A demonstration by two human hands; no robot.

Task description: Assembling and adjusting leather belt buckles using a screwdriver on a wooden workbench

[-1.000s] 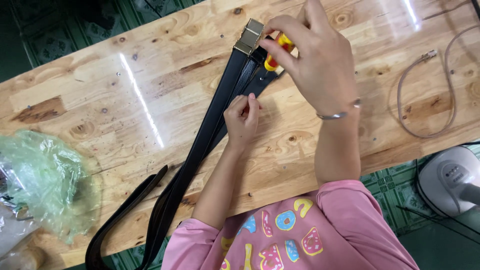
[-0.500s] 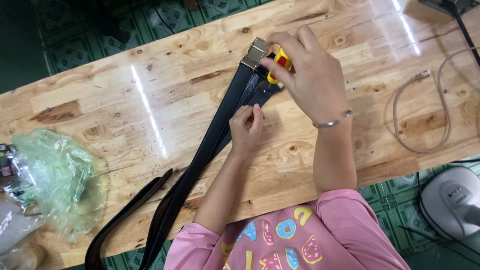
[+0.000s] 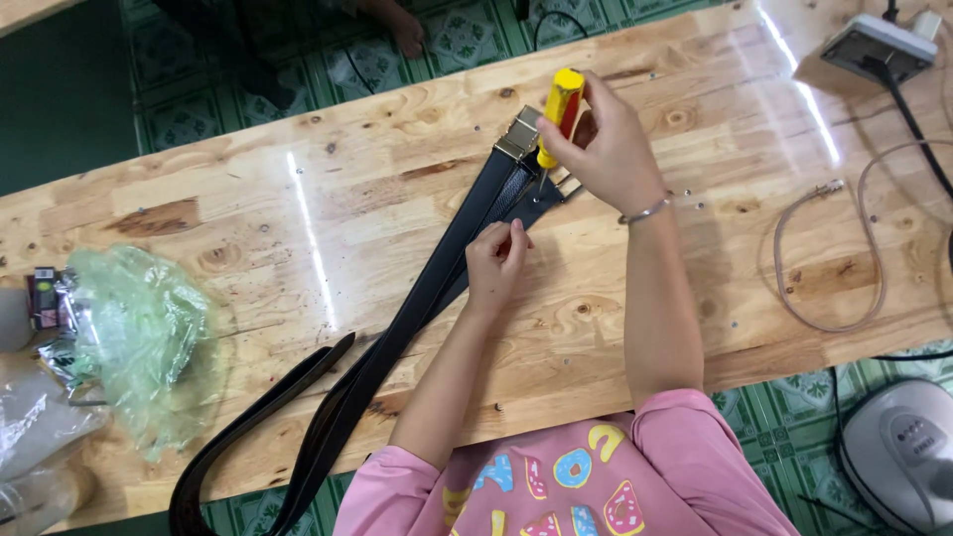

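From where I watch, the right hand (image 3: pixel 611 149) is closed around a yellow-handled screwdriver (image 3: pixel 558 111), its fingers wrapped tight on the grip and the shaft angled down and left so the tip meets the black belt (image 3: pixel 437 288) just beside the gold buckle (image 3: pixel 518 134) — a hold that would let the hand press and twist at once. The left hand (image 3: pixel 494 260) sits nearer, a little down the strap, thumb and fingertips pinched shut at the belt's edge; I judge it is there to pin the leather flat against the desk (image 3: pixel 248 228) so the buckle end cannot slide under the tool, though whether it also grips some small part I cannot tell at this size. The belt runs diagonally from the buckle at the far middle of the desk down to the near left, where its loose ends hang past the edge. Far off to the left lies a crumpled green plastic bag (image 3: pixel 139 337), out of the working space. On the right a loop of pale cable (image 3: pixel 829 288) rests on the wood, well apart from both hands, and a few tiny screws or studs dot the surface near the right wrist.
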